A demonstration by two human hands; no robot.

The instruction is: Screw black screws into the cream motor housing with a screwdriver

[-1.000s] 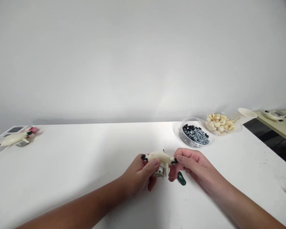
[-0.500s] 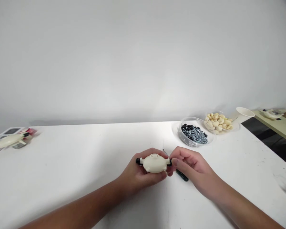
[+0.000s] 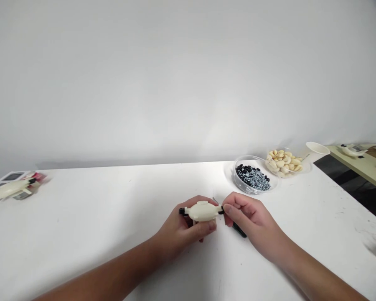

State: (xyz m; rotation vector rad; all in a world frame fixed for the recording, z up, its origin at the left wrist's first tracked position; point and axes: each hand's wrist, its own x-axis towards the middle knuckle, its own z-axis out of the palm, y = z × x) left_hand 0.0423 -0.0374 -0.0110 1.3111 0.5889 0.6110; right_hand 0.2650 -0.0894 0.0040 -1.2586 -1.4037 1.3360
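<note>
A cream oval plastic piece [image 3: 203,212] is held above the white table, with a black cap [image 3: 182,211] on its left arm and another black cap [image 3: 221,210] on its right. My left hand [image 3: 184,229] wraps round the piece from below, thumb along its near side. My right hand [image 3: 246,215] has thumb and fingers pinched at the right black cap, which they partly cover. Beneath the right hand lies a screwdriver [image 3: 239,230] with a dark green handle and a thin metal shaft, partly hidden.
A clear round dish [image 3: 252,177] of black caps and silver screws stands behind my right hand. Beside it are a clear dish of cream plastic parts [image 3: 285,162] and a white cup [image 3: 316,151]. Similar assembled pieces lie far left [image 3: 12,189] and on a side shelf [image 3: 352,150].
The cream piece has tilted a little, so its top opening shows less. My right fingers stay at the right cap. The whole view has shifted slightly.
</note>
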